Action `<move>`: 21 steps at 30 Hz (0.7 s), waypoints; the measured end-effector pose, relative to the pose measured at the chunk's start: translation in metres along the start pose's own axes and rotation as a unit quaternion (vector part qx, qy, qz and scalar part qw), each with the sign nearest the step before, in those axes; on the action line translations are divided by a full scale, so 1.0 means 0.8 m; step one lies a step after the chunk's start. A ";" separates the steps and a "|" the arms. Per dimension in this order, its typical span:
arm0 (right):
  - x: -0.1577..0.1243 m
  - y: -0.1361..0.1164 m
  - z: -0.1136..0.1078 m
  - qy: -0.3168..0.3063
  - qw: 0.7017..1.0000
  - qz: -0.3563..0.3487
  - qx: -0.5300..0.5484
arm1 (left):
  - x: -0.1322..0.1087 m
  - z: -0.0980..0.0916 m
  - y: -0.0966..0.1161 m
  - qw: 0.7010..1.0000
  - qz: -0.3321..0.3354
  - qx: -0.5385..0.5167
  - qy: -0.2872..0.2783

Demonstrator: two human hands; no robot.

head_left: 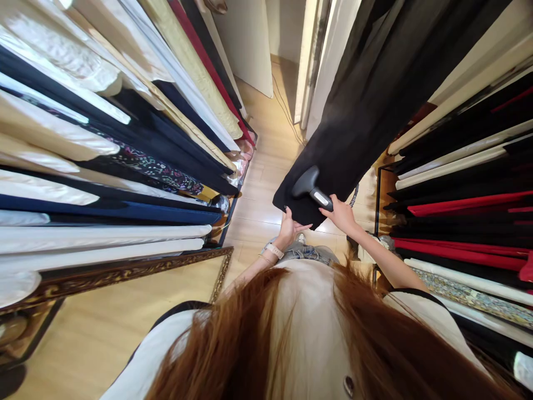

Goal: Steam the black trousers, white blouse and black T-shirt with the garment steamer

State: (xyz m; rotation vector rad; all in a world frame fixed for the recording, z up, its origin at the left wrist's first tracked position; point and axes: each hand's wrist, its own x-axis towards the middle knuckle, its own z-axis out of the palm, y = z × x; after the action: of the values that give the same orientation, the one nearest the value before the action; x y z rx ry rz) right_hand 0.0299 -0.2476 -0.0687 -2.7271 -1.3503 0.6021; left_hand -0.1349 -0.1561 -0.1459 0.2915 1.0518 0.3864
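A long black garment [353, 111] hangs from above and reaches down toward me, its lower end pulled out in front of my waist. My left hand [288, 228] grips the bottom edge of this cloth, thumb near its left corner; some of its fingers are hidden by the fabric. My right hand [342, 214] is wrapped around the handle of a dark handheld garment steamer [308, 182]. The steamer's wide head lies against the black cloth, close above its lower edge. Below my right hand's wrist side, a patterned hose [355, 195] shows beside the garment.
Densely hung clothes line a rack on the left [166, 183] and another on the right [466, 189]. An ornate framed mirror [125, 272] stands at lower left. A thin cable [287, 111] runs over the wooden floor [260, 172] ahead.
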 end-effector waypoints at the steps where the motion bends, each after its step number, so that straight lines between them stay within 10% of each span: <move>1: 0.001 0.001 0.000 0.003 1.000 0.010 0.000 | 0.001 0.000 0.000 1.000 -0.002 0.000 -0.005; 16: 0.011 0.024 -0.003 -0.002 0.999 -0.033 0.001 | 0.011 -0.002 -0.003 0.999 0.025 0.039 -0.014; 21: 0.055 0.065 -0.038 0.056 0.996 0.059 -0.021 | 0.012 -0.009 -0.005 0.998 0.038 0.044 -0.022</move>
State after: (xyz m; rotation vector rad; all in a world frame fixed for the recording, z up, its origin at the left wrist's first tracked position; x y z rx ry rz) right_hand 0.1044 -0.2420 -0.0659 -2.8433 -1.1974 0.4243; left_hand -0.1362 -0.1549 -0.1583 0.4181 1.0186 0.4011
